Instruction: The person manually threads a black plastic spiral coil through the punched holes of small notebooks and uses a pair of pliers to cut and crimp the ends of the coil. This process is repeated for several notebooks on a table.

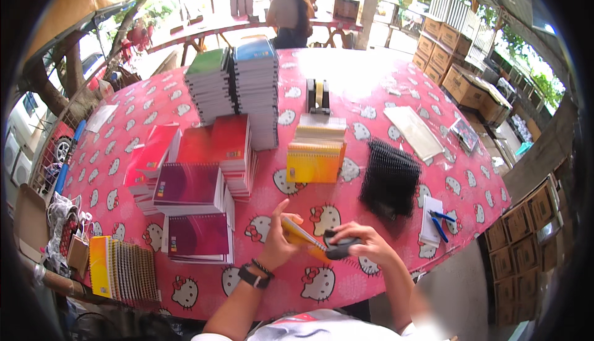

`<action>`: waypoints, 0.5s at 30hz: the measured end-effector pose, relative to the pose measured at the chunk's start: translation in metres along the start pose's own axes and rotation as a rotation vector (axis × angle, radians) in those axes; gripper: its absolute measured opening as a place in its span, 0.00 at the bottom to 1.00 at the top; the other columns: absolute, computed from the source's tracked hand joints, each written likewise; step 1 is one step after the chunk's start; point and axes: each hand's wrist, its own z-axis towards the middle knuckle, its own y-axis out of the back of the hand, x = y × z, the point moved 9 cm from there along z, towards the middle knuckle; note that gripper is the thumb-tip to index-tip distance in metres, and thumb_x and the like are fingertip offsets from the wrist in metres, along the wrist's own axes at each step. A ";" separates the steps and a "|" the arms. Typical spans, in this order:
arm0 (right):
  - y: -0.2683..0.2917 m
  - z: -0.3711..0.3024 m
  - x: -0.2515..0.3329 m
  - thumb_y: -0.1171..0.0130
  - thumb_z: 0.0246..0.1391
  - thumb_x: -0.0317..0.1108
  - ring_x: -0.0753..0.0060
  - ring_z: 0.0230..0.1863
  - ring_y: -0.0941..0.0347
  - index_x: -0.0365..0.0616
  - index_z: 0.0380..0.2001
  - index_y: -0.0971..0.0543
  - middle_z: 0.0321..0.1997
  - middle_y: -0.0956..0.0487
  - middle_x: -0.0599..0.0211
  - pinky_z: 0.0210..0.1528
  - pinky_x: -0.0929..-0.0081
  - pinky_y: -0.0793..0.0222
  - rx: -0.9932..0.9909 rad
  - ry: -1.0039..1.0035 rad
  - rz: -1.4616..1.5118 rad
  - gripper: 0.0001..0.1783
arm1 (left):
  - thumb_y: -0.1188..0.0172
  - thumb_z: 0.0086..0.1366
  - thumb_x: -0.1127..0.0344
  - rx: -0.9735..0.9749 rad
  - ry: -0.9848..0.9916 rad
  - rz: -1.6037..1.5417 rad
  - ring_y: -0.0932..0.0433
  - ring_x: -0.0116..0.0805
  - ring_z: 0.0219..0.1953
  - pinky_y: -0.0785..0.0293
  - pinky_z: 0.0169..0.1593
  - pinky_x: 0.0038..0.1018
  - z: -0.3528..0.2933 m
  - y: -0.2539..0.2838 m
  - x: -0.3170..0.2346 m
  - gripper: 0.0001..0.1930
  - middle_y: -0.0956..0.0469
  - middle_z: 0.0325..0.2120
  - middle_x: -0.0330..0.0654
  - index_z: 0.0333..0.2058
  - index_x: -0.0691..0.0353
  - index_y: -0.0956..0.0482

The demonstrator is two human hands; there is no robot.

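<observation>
In my left hand is a yellow notebook, held up on edge above the table with its bound side toward my right hand. My right hand is closed around a black rounded handheld tool, which meets the notebook's edge; its exact kind I cannot make out. Below the tool, a thin spiral coil sticks out to the right. Just ahead of my hands stands a row of yellow spiral notebooks. A pile of black spiral binding coils lies to the right of them.
Purple notebooks, red notebooks and tall green and blue stacks fill the left side. More yellow notebooks stand at the near left. A tape dispenser sits farther back, blue-handled pliers lie right. Someone is beyond the table.
</observation>
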 end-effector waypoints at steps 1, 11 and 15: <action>-0.002 0.005 -0.005 0.34 0.43 0.53 0.61 0.49 0.30 0.45 0.38 0.17 0.47 0.24 0.56 0.54 0.64 0.38 0.010 -0.027 -0.252 0.25 | 0.23 0.41 0.70 0.030 0.059 0.009 0.29 0.27 0.42 0.30 0.45 0.24 -0.005 0.004 0.012 0.42 0.30 0.38 0.38 0.55 0.58 0.39; 0.020 0.017 -0.005 0.32 0.41 0.49 0.57 0.47 0.31 0.43 0.35 0.17 0.41 0.22 0.55 0.51 0.65 0.37 -0.187 -0.119 -0.398 0.23 | 0.25 0.44 0.69 0.096 0.116 0.038 0.30 0.21 0.35 0.29 0.38 0.21 -0.001 0.001 0.031 0.27 0.31 0.32 0.35 0.38 0.58 0.36; -0.007 0.023 0.005 0.34 0.43 0.51 0.61 0.50 0.31 0.42 0.35 0.17 0.41 0.22 0.55 0.54 0.66 0.38 -0.041 -0.069 -0.072 0.24 | 0.25 0.43 0.72 0.126 0.188 0.039 0.32 0.21 0.37 0.30 0.40 0.20 -0.005 -0.002 0.030 0.28 0.33 0.34 0.34 0.37 0.56 0.37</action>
